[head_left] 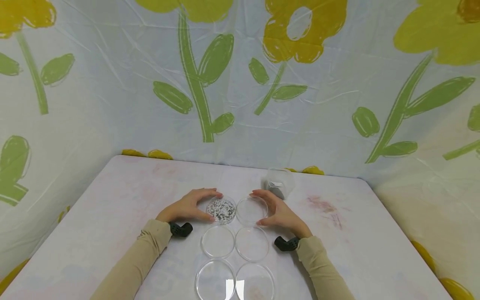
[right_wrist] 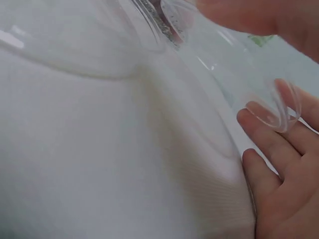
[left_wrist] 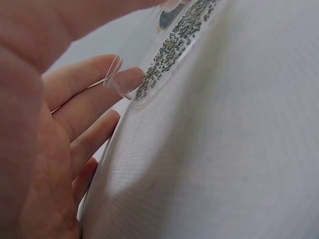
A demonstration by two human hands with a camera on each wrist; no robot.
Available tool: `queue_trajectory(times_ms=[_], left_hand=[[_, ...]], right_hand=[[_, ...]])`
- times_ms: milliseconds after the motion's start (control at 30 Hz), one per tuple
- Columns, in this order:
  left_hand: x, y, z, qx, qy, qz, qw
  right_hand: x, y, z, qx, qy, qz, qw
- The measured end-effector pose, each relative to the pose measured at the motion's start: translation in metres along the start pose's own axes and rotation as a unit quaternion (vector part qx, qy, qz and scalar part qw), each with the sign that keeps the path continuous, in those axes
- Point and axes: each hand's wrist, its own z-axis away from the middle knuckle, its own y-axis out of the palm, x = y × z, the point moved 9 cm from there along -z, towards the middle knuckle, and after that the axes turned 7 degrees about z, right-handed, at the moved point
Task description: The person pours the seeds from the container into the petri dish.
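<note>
Between my left hand's (head_left: 191,206) thumb and fingers sits a clear petri dish (head_left: 221,209) scattered with small dark grains (left_wrist: 174,52). The left wrist view has the fingertips at its clear rim. My right hand (head_left: 279,211) holds a second clear petri dish (head_left: 252,209) by its sides, thumb at the near edge and fingers at the far edge. No grains show in this one. The two dishes stand side by side, their rims close together. Fingers (right_wrist: 266,142) of the right hand curve round the rim in the right wrist view.
Nearer the body are more clear round dishes in two columns: a middle pair, left dish (head_left: 218,241) and right dish (head_left: 252,244), and a front pair, left (head_left: 215,280) and right (head_left: 256,282). Behind the right hand a clear container (head_left: 282,180) holds dark grey material. A flowered cloth (head_left: 240,125) hangs behind the table.
</note>
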Motion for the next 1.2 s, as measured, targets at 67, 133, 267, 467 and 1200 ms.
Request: queue_trajectory(times_ms=[67,133,267,467,1200], left_hand=[[-0.001,0.0,0.0,0.002,0.004,-0.001,1.0],[-0.001,0.0,-0.001,0.004,0.002,-0.005,1.0],[-0.001,0.0,-0.001,0.004,-0.004,-0.007,1.0],[-0.003,-0.001,-0.001,0.001,-0.001,-0.012,0.9999],[0.004,-0.001,-0.003,-0.002,-0.008,-0.019,0.9998]], right_hand=[[0.001,0.0,0.0,-0.006,-0.011,0.007,0.9999],[0.003,0.0,-0.001,-0.014,-0.02,0.013,0.9996],[0.008,-0.002,-0.003,-0.029,-0.032,0.018,0.9989],[0.016,-0.003,-0.009,-0.034,-0.031,0.026,0.9986],[0.054,0.027,-0.055,-0.035,-0.019,0.088,0.9953]])
